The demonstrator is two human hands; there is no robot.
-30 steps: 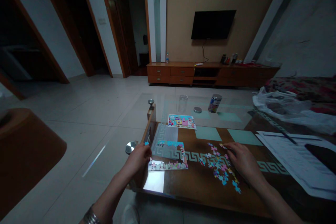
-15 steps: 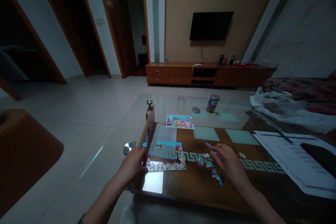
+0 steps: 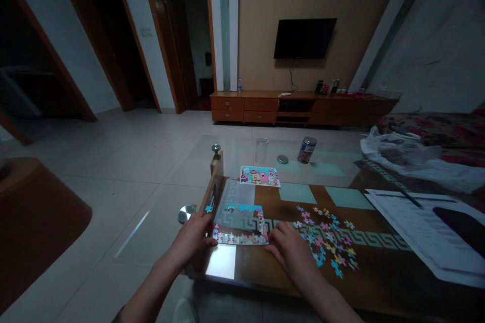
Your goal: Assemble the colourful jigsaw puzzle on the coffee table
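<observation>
A partly assembled jigsaw puzzle (image 3: 239, 238) lies on the glass-topped table, with a bottom row, a right side and part of a blue top edge joined. At the left end of its bottom row is my left hand (image 3: 194, 232), fingers bent and thumb against the edge. My right hand (image 3: 290, 246) has curled fingers and thumb at the lower right corner, so both hands grip the row from its ends. Loose puzzle pieces (image 3: 329, 237) spread right of my right hand. One blue piece (image 3: 208, 209) lies just beyond my left fingers.
Behind the puzzle lies a picture card (image 3: 260, 176). Farther back stand a clear jar (image 3: 261, 149), a round lid (image 3: 282, 159) and a printed tin (image 3: 307, 150). Papers (image 3: 428, 232), a dark phone-like object (image 3: 460, 227) and a plastic bag (image 3: 409, 159) are on the right.
My right hand has moved left from over the loose pieces to the puzzle's lower right corner, uncovering the pile. My left hand has shifted slightly right along the bottom row.
</observation>
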